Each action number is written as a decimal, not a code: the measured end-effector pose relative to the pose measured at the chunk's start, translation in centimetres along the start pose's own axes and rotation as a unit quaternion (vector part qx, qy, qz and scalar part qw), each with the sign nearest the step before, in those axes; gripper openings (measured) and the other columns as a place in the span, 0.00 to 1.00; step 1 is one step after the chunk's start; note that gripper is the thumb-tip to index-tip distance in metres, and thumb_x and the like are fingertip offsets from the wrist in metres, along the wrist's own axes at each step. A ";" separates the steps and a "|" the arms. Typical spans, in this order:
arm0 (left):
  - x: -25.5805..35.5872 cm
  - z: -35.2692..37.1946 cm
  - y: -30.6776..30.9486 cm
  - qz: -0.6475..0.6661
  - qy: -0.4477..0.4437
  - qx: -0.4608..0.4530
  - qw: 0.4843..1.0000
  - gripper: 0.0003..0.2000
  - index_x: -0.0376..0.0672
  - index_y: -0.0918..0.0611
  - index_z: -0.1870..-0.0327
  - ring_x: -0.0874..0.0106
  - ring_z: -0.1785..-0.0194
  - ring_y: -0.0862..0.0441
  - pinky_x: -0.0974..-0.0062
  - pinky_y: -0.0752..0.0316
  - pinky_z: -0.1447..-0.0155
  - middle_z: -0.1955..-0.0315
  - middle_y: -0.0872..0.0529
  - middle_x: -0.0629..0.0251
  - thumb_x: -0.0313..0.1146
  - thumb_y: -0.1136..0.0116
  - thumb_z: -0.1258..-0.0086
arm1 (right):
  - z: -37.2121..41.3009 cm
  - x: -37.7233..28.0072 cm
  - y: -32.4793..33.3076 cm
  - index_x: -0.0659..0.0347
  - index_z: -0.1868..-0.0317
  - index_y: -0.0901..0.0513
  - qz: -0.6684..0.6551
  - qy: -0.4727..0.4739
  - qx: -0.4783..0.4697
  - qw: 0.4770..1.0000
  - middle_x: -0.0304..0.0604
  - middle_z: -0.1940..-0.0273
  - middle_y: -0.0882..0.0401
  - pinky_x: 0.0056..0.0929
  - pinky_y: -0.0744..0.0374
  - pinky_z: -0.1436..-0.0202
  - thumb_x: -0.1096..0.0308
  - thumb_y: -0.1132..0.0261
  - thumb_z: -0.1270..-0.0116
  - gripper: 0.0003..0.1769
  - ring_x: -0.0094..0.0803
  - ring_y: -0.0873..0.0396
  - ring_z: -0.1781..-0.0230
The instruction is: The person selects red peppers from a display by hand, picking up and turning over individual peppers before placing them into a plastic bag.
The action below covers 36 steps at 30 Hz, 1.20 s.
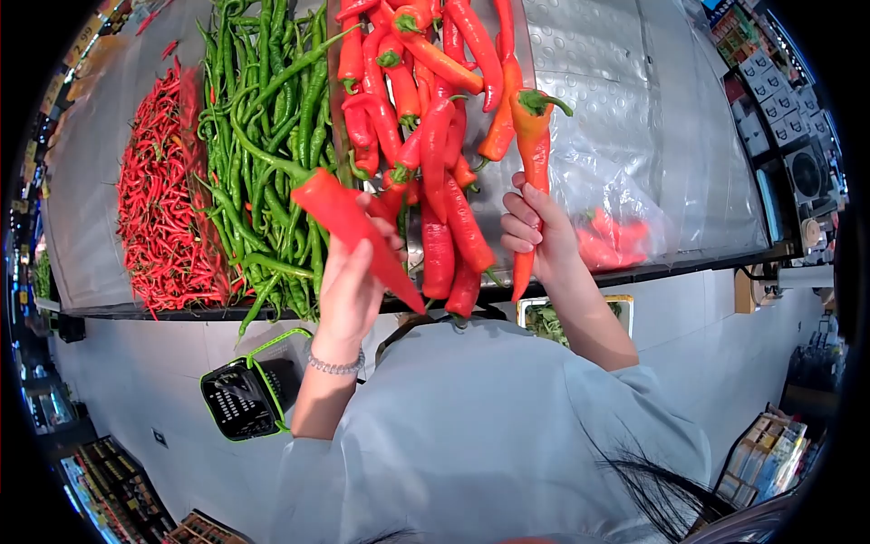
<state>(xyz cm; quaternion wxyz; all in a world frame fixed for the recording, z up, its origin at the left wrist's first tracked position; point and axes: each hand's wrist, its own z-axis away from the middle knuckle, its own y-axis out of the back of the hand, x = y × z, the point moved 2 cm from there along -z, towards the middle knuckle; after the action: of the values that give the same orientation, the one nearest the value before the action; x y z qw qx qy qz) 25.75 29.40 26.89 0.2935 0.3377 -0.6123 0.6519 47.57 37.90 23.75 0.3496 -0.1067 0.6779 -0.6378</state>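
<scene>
My left hand [355, 286] is closed around a large red chili pepper [340, 218], tilted with its green stem end up and to the left and its tip down to the right. In my right hand [541, 227] is an orange-red chili pepper [535, 140], held nearly upright, its curled green stem on top and its tip pointing down. Between and beyond the hands lies a pile of large red peppers [437, 245]. Behind my left hand are long green peppers [272, 118]. A clear plastic bag [625, 195] with red peppers inside rests right of my right hand.
Small red chilies [159, 199] are heaped at the left of the display counter [594, 54]. On the floor below stands a black shopping basket [237, 399] with a green rim and handle. A white crate [621, 301] with leafy greens sits under the counter edge.
</scene>
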 end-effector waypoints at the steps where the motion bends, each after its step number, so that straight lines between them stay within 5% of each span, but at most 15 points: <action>1: -0.6 -0.8 -1.3 -0.008 0.029 -0.030 0.999 0.26 0.39 0.42 0.31 0.66 0.50 0.24 0.62 0.27 0.42 0.52 0.25 0.62 0.33 0.50 0.28 | 0.4 -0.1 0.1 0.54 0.51 0.28 -0.004 -0.005 -0.001 1.000 0.29 0.79 0.40 0.17 0.38 0.82 0.68 0.47 0.28 0.07 0.15 0.43 0.86; 2: -1.8 -1.9 -2.0 -0.012 0.052 -0.067 0.996 0.25 0.38 0.37 0.34 0.64 0.43 0.24 0.59 0.29 0.38 0.48 0.24 0.60 0.27 0.46 0.31 | 0.7 -0.2 0.2 0.53 0.52 0.28 -0.009 -0.011 -0.003 1.000 0.29 0.79 0.40 0.18 0.38 0.82 0.69 0.47 0.29 0.07 0.15 0.43 0.86; 5: -6.5 -5.1 -4.4 -0.173 0.028 -0.109 0.978 0.21 0.36 0.29 0.44 0.71 0.44 0.24 0.71 0.27 0.40 0.51 0.22 0.62 0.21 0.39 0.38 | 1.5 -0.6 0.9 0.55 0.52 0.29 -0.039 -0.020 -0.031 0.999 0.30 0.80 0.40 0.18 0.37 0.84 0.71 0.48 0.31 0.08 0.16 0.43 0.88; 9: -13.8 -7.9 -4.3 -0.291 0.042 -0.033 0.955 0.26 0.33 0.33 0.45 0.70 0.48 0.23 0.72 0.26 0.46 0.54 0.22 0.58 0.26 0.33 0.42 | 2.2 -1.0 1.3 0.56 0.52 0.29 -0.075 -0.055 -0.079 0.992 0.31 0.80 0.38 0.18 0.36 0.85 0.72 0.48 0.32 0.09 0.17 0.41 0.89; 12: -14.3 -8.6 -4.5 -0.327 -0.065 0.000 0.943 0.27 0.32 0.35 0.45 0.67 0.48 0.24 0.71 0.27 0.45 0.51 0.24 0.55 0.27 0.33 0.42 | 2.6 -1.1 1.8 0.58 0.52 0.28 -0.092 -0.073 -0.096 0.988 0.32 0.79 0.37 0.19 0.35 0.86 0.71 0.48 0.33 0.09 0.17 0.41 0.89; 16: -14.1 -8.8 -5.8 -0.293 0.028 -0.008 0.956 0.28 0.33 0.40 0.37 0.69 0.39 0.31 0.73 0.33 0.38 0.42 0.30 0.53 0.22 0.41 0.37 | 2.8 -1.1 2.1 0.58 0.50 0.29 -0.071 -0.072 -0.065 0.993 0.32 0.79 0.37 0.20 0.34 0.83 0.69 0.46 0.32 0.11 0.18 0.39 0.88; 20: -13.8 -7.6 -5.6 -0.131 0.033 -0.056 0.989 0.29 0.31 0.41 0.32 0.64 0.30 0.38 0.72 0.38 0.33 0.35 0.35 0.51 0.23 0.46 0.35 | 3.2 -1.9 0.5 0.57 0.47 0.32 0.163 -0.002 0.075 0.984 0.34 0.75 0.32 0.23 0.30 0.79 0.70 0.42 0.33 0.15 0.21 0.33 0.85; 23: -11.0 -7.0 -5.9 -0.001 0.070 -0.206 0.976 0.26 0.33 0.35 0.34 0.66 0.35 0.31 0.70 0.33 0.36 0.40 0.28 0.57 0.34 0.49 0.32 | 3.5 -1.9 -0.6 0.58 0.45 0.34 0.387 0.034 0.090 0.917 0.36 0.72 0.28 0.24 0.27 0.74 0.69 0.40 0.33 0.18 0.23 0.29 0.79; 25: -10.0 -6.5 -6.2 0.055 0.136 -0.206 0.967 0.25 0.35 0.32 0.38 0.67 0.42 0.24 0.69 0.29 0.40 0.46 0.23 0.59 0.39 0.46 0.32 | 3.7 -1.6 -0.9 0.59 0.44 0.35 0.522 0.044 0.062 0.850 0.38 0.69 0.26 0.25 0.26 0.69 0.68 0.40 0.32 0.19 0.24 0.26 0.73; 26: -10.2 -6.8 -5.8 0.063 0.124 -0.202 0.969 0.23 0.35 0.29 0.42 0.67 0.47 0.21 0.67 0.26 0.43 0.50 0.21 0.60 0.42 0.45 0.32 | 3.2 -1.4 -0.6 0.60 0.45 0.34 0.581 0.142 -0.020 0.801 0.42 0.66 0.24 0.28 0.25 0.66 0.64 0.37 0.33 0.21 0.30 0.23 0.68; 27: -10.0 -7.0 -5.7 0.082 0.119 -0.205 0.968 0.20 0.36 0.25 0.47 0.66 0.48 0.20 0.67 0.26 0.42 0.54 0.19 0.59 0.43 0.46 0.30 | 3.1 -2.4 -0.6 0.61 0.47 0.32 0.660 0.188 0.015 0.728 0.43 0.66 0.24 0.30 0.25 0.65 0.63 0.36 0.35 0.21 0.33 0.23 0.68; 29: -9.0 -6.9 -6.3 0.098 0.096 -0.105 0.985 0.16 0.39 0.24 0.54 0.62 0.50 0.20 0.65 0.28 0.41 0.57 0.18 0.59 0.44 0.48 0.29 | 3.1 -5.2 -1.9 0.61 0.51 0.28 0.787 0.266 0.090 0.550 0.45 0.64 0.23 0.32 0.24 0.63 0.61 0.33 0.38 0.20 0.37 0.23 0.67; 30: -8.5 -7.1 -6.2 0.069 0.093 -0.014 0.993 0.12 0.41 0.24 0.58 0.64 0.54 0.20 0.64 0.28 0.42 0.62 0.18 0.61 0.42 0.49 0.28 | 2.6 -6.1 -2.3 0.63 0.62 0.23 0.772 0.310 0.207 0.515 0.48 0.63 0.22 0.35 0.24 0.62 0.55 0.32 0.40 0.19 0.42 0.22 0.66; 33: -6.9 -7.8 -6.5 0.101 0.039 0.049 0.993 0.08 0.44 0.24 0.60 0.72 0.63 0.23 0.68 0.26 0.51 0.71 0.22 0.68 0.37 0.45 0.30 | -0.3 -7.2 0.2 0.62 0.64 0.21 0.825 0.318 0.320 0.341 0.48 0.66 0.22 0.30 0.26 0.64 0.51 0.33 0.40 0.20 0.39 0.24 0.68; 36: -5.1 -7.7 -7.7 0.215 0.041 0.020 0.976 0.15 0.44 0.25 0.62 0.71 0.64 0.25 0.69 0.29 0.49 0.71 0.24 0.69 0.47 0.47 0.31 | -1.2 -7.8 2.9 0.62 0.66 0.22 0.840 0.130 0.265 0.455 0.49 0.71 0.23 0.35 0.27 0.67 0.51 0.34 0.38 0.20 0.44 0.28 0.74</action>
<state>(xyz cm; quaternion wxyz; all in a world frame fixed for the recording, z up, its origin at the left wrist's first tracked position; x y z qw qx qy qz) 34.31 37.80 27.31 0.1643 0.1770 -0.6451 0.7249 53.38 43.93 23.63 0.6351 0.6965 0.2744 -0.1904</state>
